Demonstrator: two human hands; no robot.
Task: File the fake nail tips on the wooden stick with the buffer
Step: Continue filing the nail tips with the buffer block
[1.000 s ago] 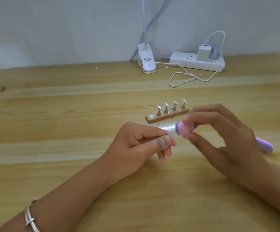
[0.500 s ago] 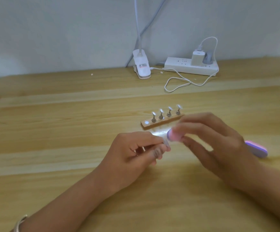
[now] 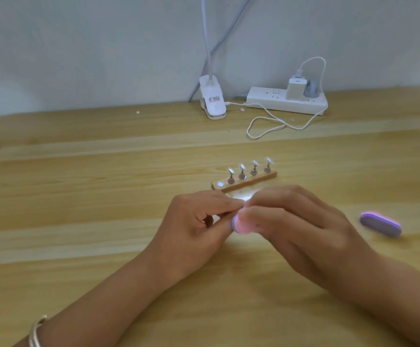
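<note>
A wooden stick [image 3: 247, 182] lies on the table just beyond my hands, with several nail tips on small metal stands [image 3: 242, 171] and one bare round slot at its left end. My left hand [image 3: 193, 229] pinches a small nail-tip stand between thumb and forefinger; the stand is almost hidden. My right hand [image 3: 296, 229] grips a pink and purple buffer [image 3: 240, 224], whose end meets the left fingertips. The contact point is blurred.
A second purple and pink buffer [image 3: 380, 224] lies on the table at the right. At the back stand a white clip lamp base [image 3: 212, 101] and a white power strip [image 3: 286, 101] with a looping white cable [image 3: 266, 126].
The buffer has moved down and left against the left fingertips, and my right hand has closed in towards my left. The view has shifted slightly.
</note>
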